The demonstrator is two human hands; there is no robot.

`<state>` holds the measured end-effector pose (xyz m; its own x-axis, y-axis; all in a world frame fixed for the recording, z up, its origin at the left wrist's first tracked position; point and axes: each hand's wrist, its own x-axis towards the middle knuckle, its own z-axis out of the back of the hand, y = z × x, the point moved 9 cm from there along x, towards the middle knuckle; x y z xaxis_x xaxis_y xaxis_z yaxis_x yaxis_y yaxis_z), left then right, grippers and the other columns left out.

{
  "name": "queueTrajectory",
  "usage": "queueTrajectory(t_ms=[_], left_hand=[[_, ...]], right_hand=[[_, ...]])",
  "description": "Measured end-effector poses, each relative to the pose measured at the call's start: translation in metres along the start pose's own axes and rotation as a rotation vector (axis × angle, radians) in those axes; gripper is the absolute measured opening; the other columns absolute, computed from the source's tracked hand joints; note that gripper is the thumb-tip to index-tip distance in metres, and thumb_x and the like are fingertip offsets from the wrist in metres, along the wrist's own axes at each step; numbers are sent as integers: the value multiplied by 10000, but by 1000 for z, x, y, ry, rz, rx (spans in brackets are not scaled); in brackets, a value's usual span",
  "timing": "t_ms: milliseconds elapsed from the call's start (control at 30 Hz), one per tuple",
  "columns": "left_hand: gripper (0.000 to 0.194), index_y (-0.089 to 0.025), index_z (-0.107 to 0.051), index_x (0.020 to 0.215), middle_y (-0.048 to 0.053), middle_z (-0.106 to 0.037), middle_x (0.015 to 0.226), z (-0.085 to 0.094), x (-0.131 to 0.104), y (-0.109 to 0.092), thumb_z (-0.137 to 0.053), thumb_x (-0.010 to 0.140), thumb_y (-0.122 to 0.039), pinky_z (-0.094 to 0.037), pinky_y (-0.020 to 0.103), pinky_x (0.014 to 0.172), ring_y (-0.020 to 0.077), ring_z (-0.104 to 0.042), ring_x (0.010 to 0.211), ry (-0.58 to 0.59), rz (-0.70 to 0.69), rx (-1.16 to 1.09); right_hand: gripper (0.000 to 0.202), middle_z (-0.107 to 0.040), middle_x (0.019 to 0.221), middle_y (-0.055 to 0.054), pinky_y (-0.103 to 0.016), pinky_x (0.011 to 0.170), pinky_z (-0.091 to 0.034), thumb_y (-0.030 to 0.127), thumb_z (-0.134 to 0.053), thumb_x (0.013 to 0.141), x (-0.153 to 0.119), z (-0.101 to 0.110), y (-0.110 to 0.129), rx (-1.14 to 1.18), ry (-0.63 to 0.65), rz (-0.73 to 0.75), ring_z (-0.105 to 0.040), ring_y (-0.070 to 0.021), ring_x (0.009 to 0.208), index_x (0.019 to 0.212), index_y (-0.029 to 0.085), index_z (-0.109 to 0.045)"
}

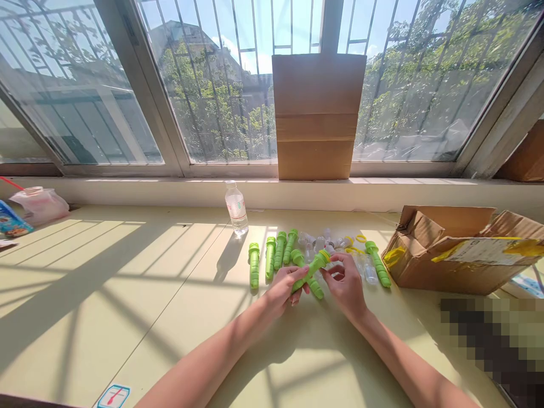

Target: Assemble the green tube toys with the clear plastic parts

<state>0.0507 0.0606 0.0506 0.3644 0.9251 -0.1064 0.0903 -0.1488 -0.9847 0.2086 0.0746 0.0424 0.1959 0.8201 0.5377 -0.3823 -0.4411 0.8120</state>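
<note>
My left hand (284,288) is closed around the lower part of a green ribbed plastic tube (312,270), which tilts up to the right. At its upper, yellowish collar end, my right hand (346,286) has its thumb and fingers bent in a pinch on the rim. Beneath it another green tube (315,288) lies on the table, partly covered. Left of my hands rest several similar green tubes (254,266), and one more tube (378,265) lies to the right. Clear plastic pieces (369,271) and yellow rings (361,238) are scattered behind and beside my right hand.
A water bottle (236,209) stands behind the tubes. On the right sits an open cardboard box (463,263) with yellow tape. A cardboard sheet (317,119) leans against the window. At far left are a pinkish plastic bag (40,203) and a blue packet (13,220).
</note>
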Motion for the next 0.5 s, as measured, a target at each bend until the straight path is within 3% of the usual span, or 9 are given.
queueTrajectory(t_ms=[133,267,500], left_hand=[[412,-173,-627,781,0,-531,655,2,-3,-1,-625,804,-584,-318,247,505,84,-376,492,-20,12,-20],[388,-183,-596,738,-7,-534,578,-3,4,8,-582,831,-560,-292,243,469,77,-329,437,67,65,-23],[374,-197,-565,744,-7,-544,548,-4,11,20,-572,828,-561,-270,235,435,71,-336,399,96,112,-2]], right_hand=[[308,-554,1086,-78,-281,483,-514,427,-640,847,0,-2,1,-27,31,31,-622,-133,637,1022,219,-495],[391,-545,1141,-76,-275,452,-504,417,-676,806,-2,-7,2,-57,73,74,-636,-133,639,1061,241,-437],[329,-607,881,-2,-278,476,-482,441,-638,832,-5,0,2,-156,-20,106,-594,-122,539,996,237,-440]])
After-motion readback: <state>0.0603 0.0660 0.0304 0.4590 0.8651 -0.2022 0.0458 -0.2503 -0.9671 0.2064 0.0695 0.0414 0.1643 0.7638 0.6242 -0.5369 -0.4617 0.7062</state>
